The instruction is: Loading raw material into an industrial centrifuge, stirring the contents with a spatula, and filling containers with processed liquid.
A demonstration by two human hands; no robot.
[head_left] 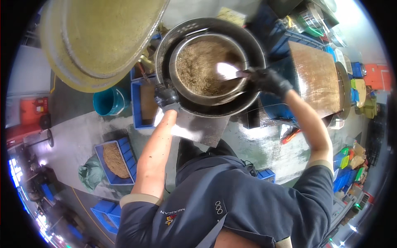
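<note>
A round metal pan (178, 78) holds brown granular material (198, 62) and sits inside a larger dark round drum (165, 41). My right hand (271, 82), in a black glove, is closed around the handle of a small metal scoop (227, 71). Its bright blade is smeared by motion and lies over the right part of the granules. On the near left side of the drum, my black-gloved left hand (166, 96) is closed on the rim. Some of its fingers are hidden.
A large yellowish round lid (107, 37) looms at upper left. Beside the drum stand a blue crate (136, 103) and a teal bucket (108, 102). Another blue crate (130, 159) holds brown material, next to a green bag (91, 172). A brown board (316, 78) lies at right.
</note>
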